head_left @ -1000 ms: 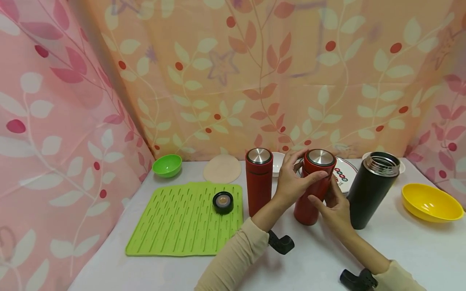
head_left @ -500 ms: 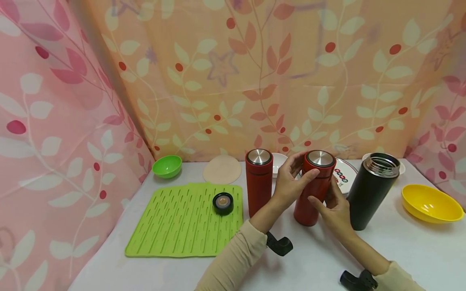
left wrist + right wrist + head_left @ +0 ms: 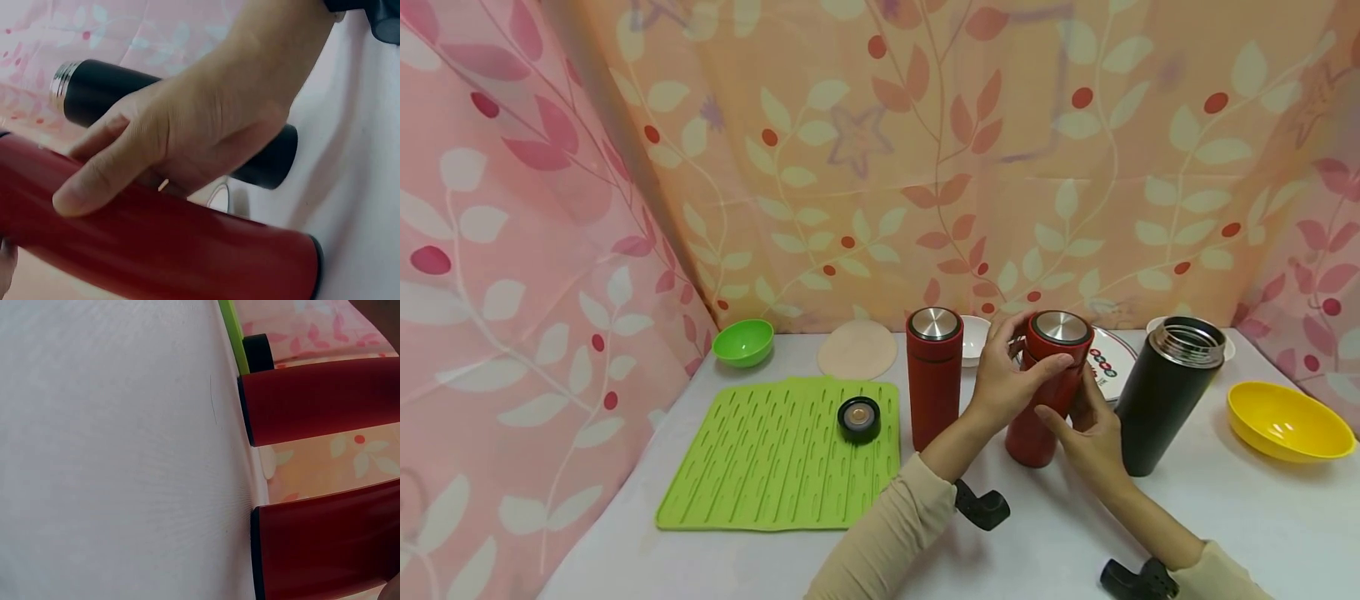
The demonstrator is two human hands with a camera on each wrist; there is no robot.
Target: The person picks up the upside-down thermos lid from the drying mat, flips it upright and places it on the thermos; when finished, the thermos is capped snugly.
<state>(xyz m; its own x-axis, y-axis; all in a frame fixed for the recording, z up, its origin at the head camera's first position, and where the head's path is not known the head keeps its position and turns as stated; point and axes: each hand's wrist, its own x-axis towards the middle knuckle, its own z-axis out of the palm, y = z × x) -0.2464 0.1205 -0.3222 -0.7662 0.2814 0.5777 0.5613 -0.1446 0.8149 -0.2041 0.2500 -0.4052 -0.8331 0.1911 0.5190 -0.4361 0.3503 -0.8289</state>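
Fingers of the left hand [image 3: 1011,379] curl round the cap of the red flask [image 3: 1047,392], thumb across its front just under the steel top, while the fingers of the right hand [image 3: 1093,433] grasp the lower body from behind at about 4 o'clock. In the head view this flask stands, a little tilted, on the white surface [image 3: 1060,533], between a second red flask [image 3: 933,375] at its 9 o'clock and an open black flask [image 3: 1165,392] at its 3 o'clock. A black lid [image 3: 859,418] lies on the green mat [image 3: 775,454]. Since a second ago the thumb went up from the cap and came back, and the cap is still seated; I judge the unscrewing is only starting.

From the left wrist camera, the right hand lies against the red flask [image 3: 162,244], thumb along its side, with the black flask [image 3: 187,119] behind.

From the right wrist camera, both red flasks [image 3: 325,544] stand on the surface [image 3: 112,456]; no fingers are seen there.
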